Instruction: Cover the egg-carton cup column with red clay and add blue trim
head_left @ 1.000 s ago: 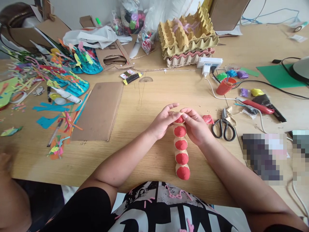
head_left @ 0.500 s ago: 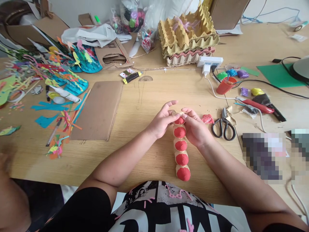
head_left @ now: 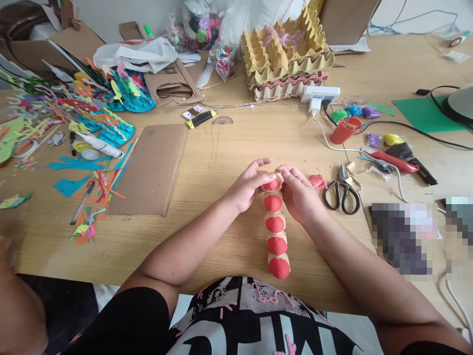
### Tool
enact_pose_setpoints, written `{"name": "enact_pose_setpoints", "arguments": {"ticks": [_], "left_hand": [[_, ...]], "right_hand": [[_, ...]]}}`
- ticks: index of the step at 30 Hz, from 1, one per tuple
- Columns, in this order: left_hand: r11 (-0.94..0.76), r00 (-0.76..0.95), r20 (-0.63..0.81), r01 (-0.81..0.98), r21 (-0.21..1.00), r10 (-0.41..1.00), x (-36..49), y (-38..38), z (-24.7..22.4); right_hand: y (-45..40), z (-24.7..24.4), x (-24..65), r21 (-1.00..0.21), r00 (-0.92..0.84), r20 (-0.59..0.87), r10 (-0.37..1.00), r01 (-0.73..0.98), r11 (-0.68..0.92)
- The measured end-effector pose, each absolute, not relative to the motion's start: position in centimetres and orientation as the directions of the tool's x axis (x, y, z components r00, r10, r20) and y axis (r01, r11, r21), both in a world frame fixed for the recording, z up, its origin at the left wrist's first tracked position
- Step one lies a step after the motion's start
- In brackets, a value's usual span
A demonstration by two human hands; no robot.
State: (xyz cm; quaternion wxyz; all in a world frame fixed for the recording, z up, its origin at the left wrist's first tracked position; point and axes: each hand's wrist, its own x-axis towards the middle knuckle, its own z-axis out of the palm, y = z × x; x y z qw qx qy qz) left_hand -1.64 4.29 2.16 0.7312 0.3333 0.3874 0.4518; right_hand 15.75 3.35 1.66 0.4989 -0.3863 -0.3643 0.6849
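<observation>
Running bodyward lengthwise left of the scissors (head_left: 343, 183), the red-domed strip (head_left: 275, 225) is pinched by the left hand (head_left: 246, 188) — right hand (head_left: 300, 194) half-curled, grip unclear.

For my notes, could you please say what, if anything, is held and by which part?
The strip of red-topped bumps, by its far end: the left hand grips it; whether the right hand grips too is unclear.
</observation>
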Motion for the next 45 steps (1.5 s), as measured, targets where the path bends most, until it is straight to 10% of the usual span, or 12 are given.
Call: {"name": "enact_pose_setpoints", "arguments": {"ticks": [21, 30, 45], "left_hand": [[0.382, 0.309, -0.245, -0.543, 0.748, 0.919, -1.4, 4.6, 0.7], [0.336, 0.294, -0.2, -0.545, 0.768, 0.935, -2.1, 5.2, 0.4], [0.123, 0.289, -0.046, -0.254, 0.959, 0.956, -3.2, 5.8, -0.2]], "right_hand": [[4.2, 0.6, 16.7, -0.807, -0.235, -0.17, 0.957, -0.524, -0.273], [4.8, 0.2, 17.1, -0.939, -0.288, -0.009, 0.958, -0.326, -0.106], [5.3, -0.5, 17.9, -0.983, -0.248, 0.083, 0.965, -0.182, 0.037]]}}
